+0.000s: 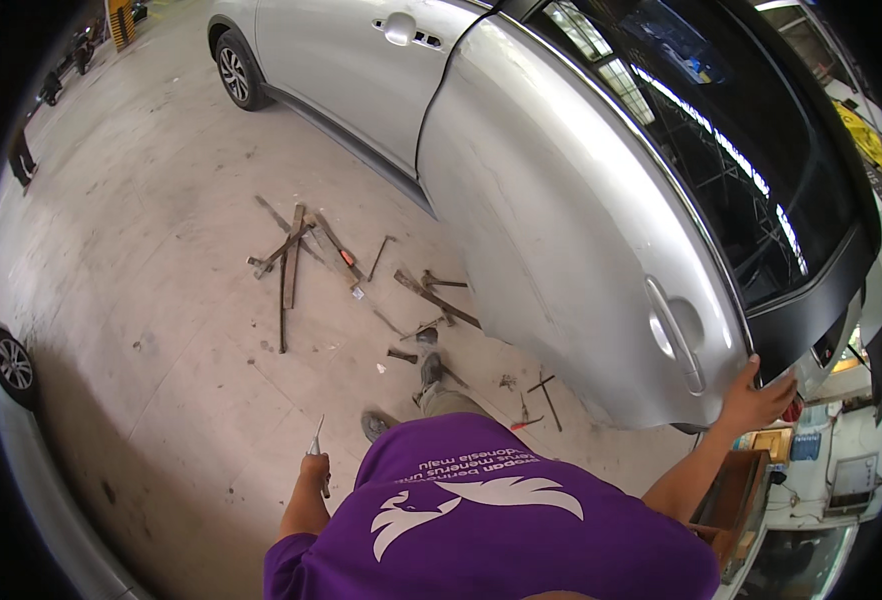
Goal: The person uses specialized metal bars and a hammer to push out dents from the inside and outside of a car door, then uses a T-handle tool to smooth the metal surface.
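Note:
My left hand (315, 466) is closed round a slim, pointed metal tool (317, 436), its tip up and away from the car; the exact kind is unclear. On the right, my right hand (757, 400) grips the rear edge of an open silver car door (571, 230), just beyond the door handle (673, 335). Some of those fingers are hidden behind the edge. Faint scuffs mark the door's lower panel.
Several long metal bars and hand tools (294, 255) lie on the concrete floor (181, 250) ahead of my feet. A T-shaped tool (545, 395) lies under the door. Another car (21, 440) stands at left. A wooden cabinet (736, 490) is at right.

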